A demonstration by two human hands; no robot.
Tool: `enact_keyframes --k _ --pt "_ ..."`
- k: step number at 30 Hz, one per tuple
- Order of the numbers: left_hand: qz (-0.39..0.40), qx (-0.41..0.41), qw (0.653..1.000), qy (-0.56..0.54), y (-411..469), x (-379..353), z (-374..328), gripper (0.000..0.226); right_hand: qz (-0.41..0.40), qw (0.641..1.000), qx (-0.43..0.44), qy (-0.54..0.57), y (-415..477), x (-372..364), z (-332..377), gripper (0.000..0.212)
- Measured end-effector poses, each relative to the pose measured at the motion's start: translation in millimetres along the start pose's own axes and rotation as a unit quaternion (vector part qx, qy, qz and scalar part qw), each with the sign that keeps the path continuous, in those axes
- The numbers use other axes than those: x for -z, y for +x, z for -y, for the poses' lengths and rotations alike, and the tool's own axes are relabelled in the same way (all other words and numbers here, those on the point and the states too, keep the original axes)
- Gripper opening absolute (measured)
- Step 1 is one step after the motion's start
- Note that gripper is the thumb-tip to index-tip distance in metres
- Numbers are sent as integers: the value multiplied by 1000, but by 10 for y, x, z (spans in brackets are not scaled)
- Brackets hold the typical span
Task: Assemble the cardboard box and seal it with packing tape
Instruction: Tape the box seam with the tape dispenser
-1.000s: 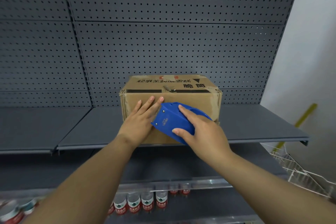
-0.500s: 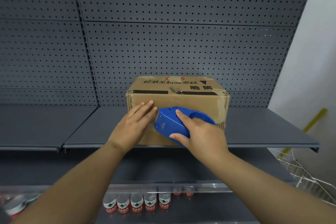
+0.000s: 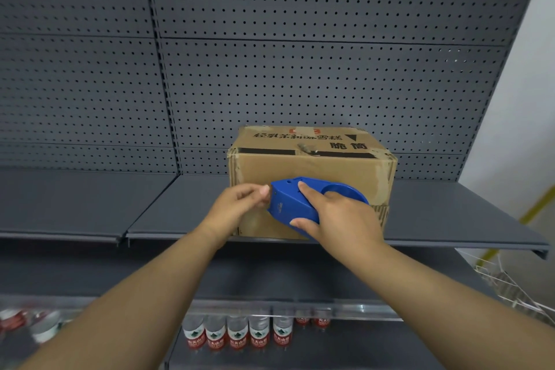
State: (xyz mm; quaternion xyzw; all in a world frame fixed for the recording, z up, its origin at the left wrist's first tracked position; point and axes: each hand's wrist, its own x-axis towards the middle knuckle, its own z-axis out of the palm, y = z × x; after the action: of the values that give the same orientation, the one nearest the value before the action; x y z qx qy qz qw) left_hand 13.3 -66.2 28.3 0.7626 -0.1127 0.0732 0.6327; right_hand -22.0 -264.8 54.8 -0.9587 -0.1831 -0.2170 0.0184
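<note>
A closed brown cardboard box with printed black characters on top stands on the grey shelf, near its front edge. My right hand grips a blue tape dispenser held against the box's front face. My left hand is at the dispenser's left tip, fingers curled and pinched together there; the tape itself is too thin to make out. Old tape remnants show on the box's top seam.
Grey pegboard panels back the shelf. A lower shelf holds several water bottles with red labels. A white wire basket juts out at the lower right, beside a white wall.
My left hand lifted its flat palm off the box front and curled its fingers at the dispenser's left tip. The dispenser stayed against the box front.
</note>
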Motion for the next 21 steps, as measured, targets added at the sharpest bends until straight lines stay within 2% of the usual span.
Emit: enact_keyframes --k 3,9,12,15,21 --pt "-41 14 999 8 -16 3 44 10 4 1000 -1 -13 40 4 27 71" --pt "-130 -5 984 126 4 4 135 8 32 999 -6 -36 117 24 95 70" --pt "-214 -14 961 175 -13 -42 198 6 36 998 -1 -48 145 9 162 70" --pt "-252 -1 959 128 -44 -80 226 4 38 998 2 -60 171 -2 219 70" --pt "-245 -5 966 76 -58 -31 262 5 51 996 -5 -68 240 -9 319 69"
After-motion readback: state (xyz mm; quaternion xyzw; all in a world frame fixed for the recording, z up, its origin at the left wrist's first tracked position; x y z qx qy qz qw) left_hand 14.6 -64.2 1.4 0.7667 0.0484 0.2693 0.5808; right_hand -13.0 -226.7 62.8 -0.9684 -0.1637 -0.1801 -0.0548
